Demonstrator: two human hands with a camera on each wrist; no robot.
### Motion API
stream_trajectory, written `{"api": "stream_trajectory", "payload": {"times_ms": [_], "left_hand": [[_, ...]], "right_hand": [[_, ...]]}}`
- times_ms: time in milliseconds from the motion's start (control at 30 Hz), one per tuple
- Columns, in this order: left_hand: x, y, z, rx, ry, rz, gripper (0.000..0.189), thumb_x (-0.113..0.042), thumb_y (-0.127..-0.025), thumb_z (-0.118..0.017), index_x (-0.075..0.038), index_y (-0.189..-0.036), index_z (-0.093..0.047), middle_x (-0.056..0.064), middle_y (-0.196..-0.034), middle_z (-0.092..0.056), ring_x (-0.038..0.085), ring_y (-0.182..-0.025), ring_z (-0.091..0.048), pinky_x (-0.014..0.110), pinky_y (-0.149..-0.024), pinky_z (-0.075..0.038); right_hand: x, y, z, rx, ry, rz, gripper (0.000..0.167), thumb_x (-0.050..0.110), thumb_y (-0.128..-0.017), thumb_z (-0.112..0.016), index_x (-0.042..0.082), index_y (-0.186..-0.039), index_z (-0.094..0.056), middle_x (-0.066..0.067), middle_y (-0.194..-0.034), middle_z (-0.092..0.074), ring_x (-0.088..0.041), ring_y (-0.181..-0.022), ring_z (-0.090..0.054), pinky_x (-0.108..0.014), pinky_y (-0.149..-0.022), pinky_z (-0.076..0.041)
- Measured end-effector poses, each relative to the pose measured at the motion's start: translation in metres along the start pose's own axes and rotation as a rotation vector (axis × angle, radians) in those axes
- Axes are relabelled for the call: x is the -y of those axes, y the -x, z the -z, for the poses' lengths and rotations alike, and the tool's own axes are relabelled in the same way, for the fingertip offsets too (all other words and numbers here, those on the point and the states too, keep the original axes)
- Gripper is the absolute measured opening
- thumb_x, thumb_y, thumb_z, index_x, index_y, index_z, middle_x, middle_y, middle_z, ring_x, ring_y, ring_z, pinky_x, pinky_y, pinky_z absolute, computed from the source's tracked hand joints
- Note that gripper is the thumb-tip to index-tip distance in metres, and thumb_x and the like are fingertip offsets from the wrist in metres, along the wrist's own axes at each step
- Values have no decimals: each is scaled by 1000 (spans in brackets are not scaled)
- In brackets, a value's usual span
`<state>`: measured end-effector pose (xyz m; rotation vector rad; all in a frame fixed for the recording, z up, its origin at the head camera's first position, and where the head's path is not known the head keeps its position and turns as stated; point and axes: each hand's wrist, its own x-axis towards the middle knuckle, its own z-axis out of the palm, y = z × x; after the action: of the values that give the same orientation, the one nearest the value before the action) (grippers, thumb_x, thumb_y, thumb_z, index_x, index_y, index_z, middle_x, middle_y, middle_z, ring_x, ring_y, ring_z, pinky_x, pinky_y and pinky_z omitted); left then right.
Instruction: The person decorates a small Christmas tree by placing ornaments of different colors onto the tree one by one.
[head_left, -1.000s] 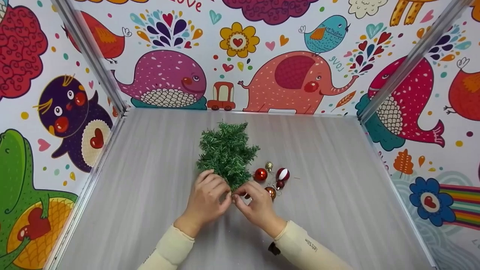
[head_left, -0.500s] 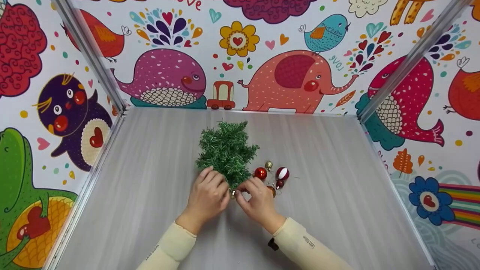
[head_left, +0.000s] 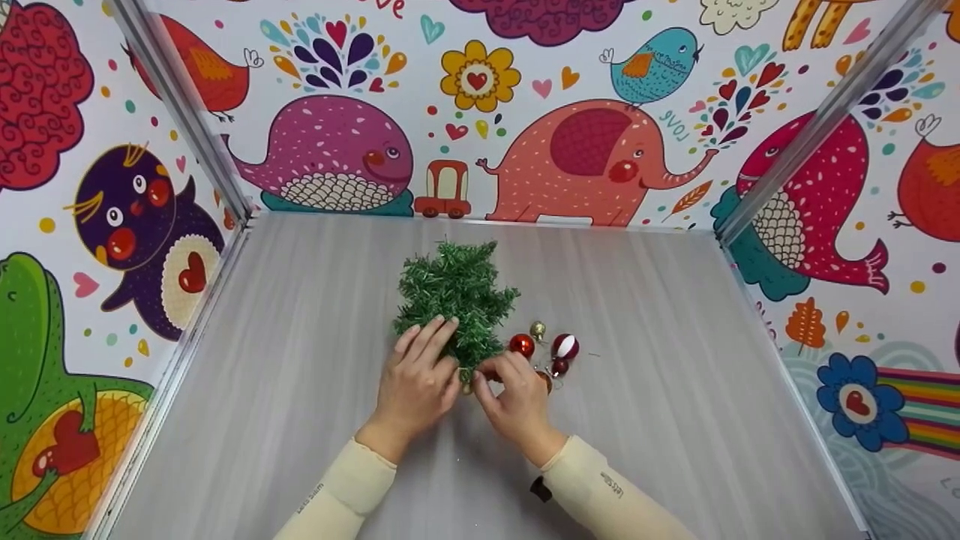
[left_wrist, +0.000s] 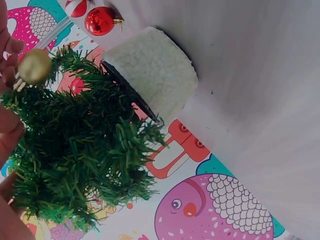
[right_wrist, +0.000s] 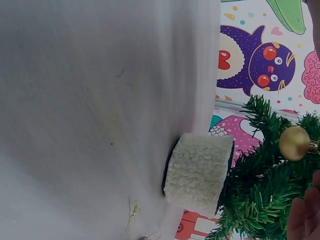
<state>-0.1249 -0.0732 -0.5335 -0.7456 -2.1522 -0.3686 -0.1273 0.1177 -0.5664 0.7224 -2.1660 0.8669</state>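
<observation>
A small green artificial Christmas tree (head_left: 454, 289) stands between my hands, its round base wrapped in white fleecy cloth (right_wrist: 200, 170). A small gold bauble (left_wrist: 35, 66) hangs at a near branch tip, its cap towards the branches. My right hand (head_left: 517, 397) pinches at the bauble's cap with thumb and forefinger; the contact is partly hidden. My left hand (head_left: 418, 386) lies against the tree's near left side. Its fingers stretch over the branches, and its thumb is close beside the bauble.
Right of the tree lie a shiny red bauble (head_left: 522, 346), a small gold one (head_left: 538, 330), a red-and-white one (head_left: 565, 346) and a dark red one (head_left: 560, 367). An orange bauble (head_left: 545, 381) is half hidden by my right hand. Printed panels enclose the grey table (head_left: 300, 300).
My left hand has shifted up onto the branches, its fingers straightening away from the bauble. The gold bauble has come into view between my hands. My right hand has hardly moved.
</observation>
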Motion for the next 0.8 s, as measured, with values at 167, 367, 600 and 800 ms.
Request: {"api": "stream_trajectory", "payload": {"times_ms": [167,367,600,800], "left_hand": [[-1,-1,-3,-11,-25,3,11,-18,-79,-68,-11,-71,-67,12,-142,-56,30,-134,-47,47,-109,-33],[-1,2,-2,83,-86,6,14,-19,-78,-72,-13,-67,-66,12,-151,-46,29,-140,-39,47,-112,-29],[0,3,-2,131,-99,-22,16,-19,-80,-71,-15,-66,-66,11,-155,-40,29,-145,-32,47,-114,-27],[2,5,-4,82,-45,-26,14,-17,-77,-74,-14,-66,-66,12,-152,-44,30,-142,-37,48,-112,-28]], "right_hand": [[-1,-2,1,-16,-10,-48,4,19,-89,-68,16,-86,-67,10,-82,-61,-6,-74,-57,-23,-61,-51],[0,1,0,61,12,-92,9,13,-80,-74,19,-83,-67,11,-77,-61,-4,-71,-57,-21,-59,-49],[0,4,0,101,77,-101,8,15,-79,-75,20,-81,-68,11,-76,-62,-4,-69,-58,-22,-56,-50],[0,4,1,104,118,-75,9,17,-77,-78,20,-79,-70,12,-74,-61,-3,-67,-56,-21,-54,-48]]}}
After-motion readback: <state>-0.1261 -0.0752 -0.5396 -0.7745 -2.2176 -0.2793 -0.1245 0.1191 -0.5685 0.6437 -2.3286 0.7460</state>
